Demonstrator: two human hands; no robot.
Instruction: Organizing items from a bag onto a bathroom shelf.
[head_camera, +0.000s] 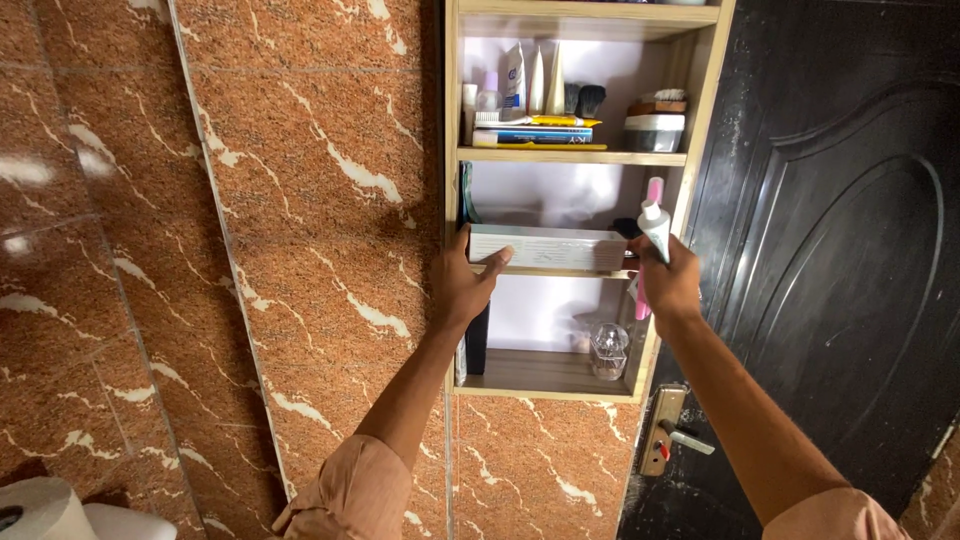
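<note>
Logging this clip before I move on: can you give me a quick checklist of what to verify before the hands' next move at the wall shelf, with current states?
1. Left hand on the long white box: ok, thumb on its front, left end.
2. Right hand grip on the white and pink tube: ok, tube upright.
3. Box resting level on the middle shelf: ok.
4. Right hand touching the box end: cannot tell.
5. Clear glass jar on the bottom shelf clear of both hands: ok.
</note>
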